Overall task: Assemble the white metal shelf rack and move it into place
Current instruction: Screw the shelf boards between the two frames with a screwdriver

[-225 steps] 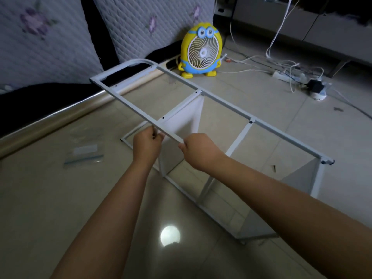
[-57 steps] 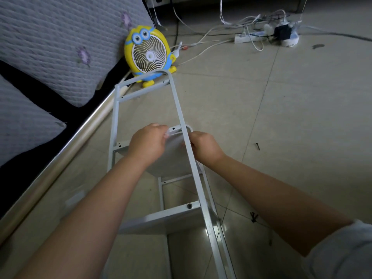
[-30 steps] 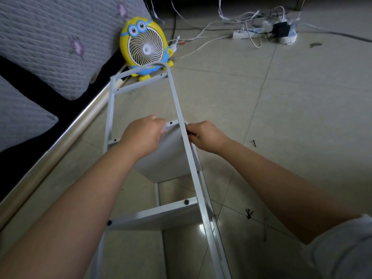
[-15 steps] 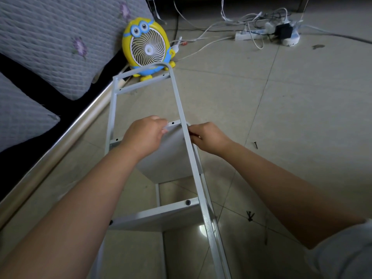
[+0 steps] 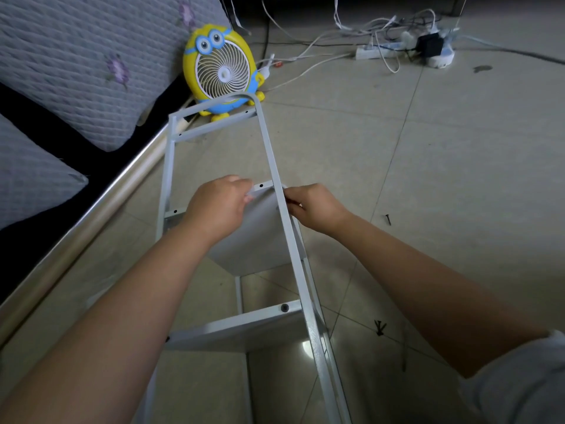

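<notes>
Rack (image 5: 244,328) lies on its side on your glossy tile floor (image 5: 443,179), top end near the yellow goggle-eyed cartoon fan (image 5: 221,68). Your left hand (image 5: 218,206) curls over the shelf panel (image 5: 260,237) edge, and your right hand (image 5: 315,205) pinches at the long rail (image 5: 270,154) beside it. Quilted grey cushions (image 5: 76,56) left, power strip (image 5: 371,52) and cables (image 5: 382,24) behind.

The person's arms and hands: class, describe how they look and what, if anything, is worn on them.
The left hand and right hand are bare: no gloves, no rings in sight. Both forearms are uncovered, with no watch or band at the wrists. A loose pale grey sleeve shows on the right arm at the lower right corner; no sleeve shows on the left arm.
</notes>
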`<state>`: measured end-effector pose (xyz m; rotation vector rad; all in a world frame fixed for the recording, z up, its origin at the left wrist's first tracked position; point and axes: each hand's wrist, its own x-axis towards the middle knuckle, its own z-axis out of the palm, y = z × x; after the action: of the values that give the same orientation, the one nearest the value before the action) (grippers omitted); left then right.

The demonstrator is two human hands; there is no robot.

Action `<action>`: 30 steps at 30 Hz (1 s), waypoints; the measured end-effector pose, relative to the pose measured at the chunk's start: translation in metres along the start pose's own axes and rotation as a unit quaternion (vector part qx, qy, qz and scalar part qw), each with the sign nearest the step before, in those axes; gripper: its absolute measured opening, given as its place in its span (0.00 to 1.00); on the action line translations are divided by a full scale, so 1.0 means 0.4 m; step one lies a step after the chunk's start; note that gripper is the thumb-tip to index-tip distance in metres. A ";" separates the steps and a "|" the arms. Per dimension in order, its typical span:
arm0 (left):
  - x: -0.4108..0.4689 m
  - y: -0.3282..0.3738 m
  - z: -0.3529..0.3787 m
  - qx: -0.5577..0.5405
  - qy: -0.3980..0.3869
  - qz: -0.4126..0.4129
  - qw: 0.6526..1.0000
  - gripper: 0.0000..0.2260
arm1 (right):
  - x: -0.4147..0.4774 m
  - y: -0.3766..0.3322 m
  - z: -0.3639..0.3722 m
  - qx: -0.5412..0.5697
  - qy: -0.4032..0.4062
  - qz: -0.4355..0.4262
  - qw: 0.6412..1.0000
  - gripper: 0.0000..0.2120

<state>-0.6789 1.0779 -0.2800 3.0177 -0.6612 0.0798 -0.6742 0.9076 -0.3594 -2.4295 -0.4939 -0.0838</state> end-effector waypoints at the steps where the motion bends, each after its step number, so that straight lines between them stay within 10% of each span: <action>1: -0.001 0.002 0.001 -0.002 0.001 0.001 1.000 0.09 | -0.002 0.001 0.002 0.001 0.000 0.001 1.000 0.12; 22: 0.014 0.019 -0.007 -0.141 -0.005 -0.060 0.988 0.08 | -0.011 0.003 -0.027 0.040 -0.074 0.029 0.996 0.17; 30: 0.022 0.027 -0.001 0.009 0.038 -0.029 0.999 0.10 | -0.147 0.270 -0.097 -0.069 -0.107 0.261 0.957 0.13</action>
<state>-0.6756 1.0644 -0.2786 3.0306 -0.5684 0.1985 -0.6864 0.7871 -0.4032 -2.6388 0.0799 0.3845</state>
